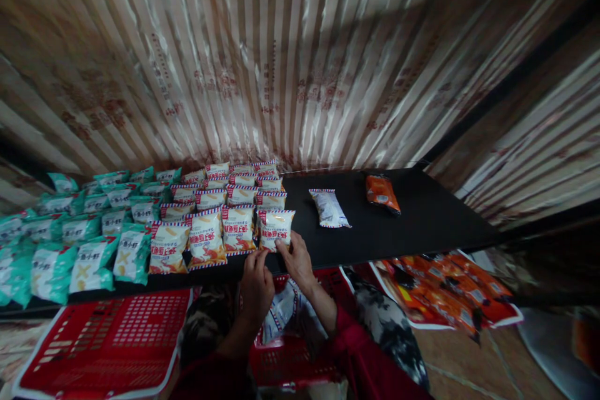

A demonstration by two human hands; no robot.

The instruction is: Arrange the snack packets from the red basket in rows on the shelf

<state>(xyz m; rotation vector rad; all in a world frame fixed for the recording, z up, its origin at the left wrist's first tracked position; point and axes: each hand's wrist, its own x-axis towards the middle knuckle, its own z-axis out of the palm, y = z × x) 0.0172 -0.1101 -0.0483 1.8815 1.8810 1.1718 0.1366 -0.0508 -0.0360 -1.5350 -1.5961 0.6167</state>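
Note:
A white and orange snack bag (275,229) with red print stands at the right end of the front row on a black shelf (323,250). My right hand (299,262) grips its lower right side, thumb and fingers closed on the edge. Curled at the lower left corner of the same bag is my left hand (257,284), its fingertips partly hidden. Similar bags (205,237) stand in rows just to the left. Between my knees, a red basket (281,365) holds more packets (281,309), seen from their pale backs.
Teal snack bags (91,262) fill the shelf's left part. Farther right lie a pale bag (329,208) and an orange packet (382,194). Below are a red basket (117,337) at left and another container with orange packets (450,287) at right. Striped sheeting (281,75) hangs behind.

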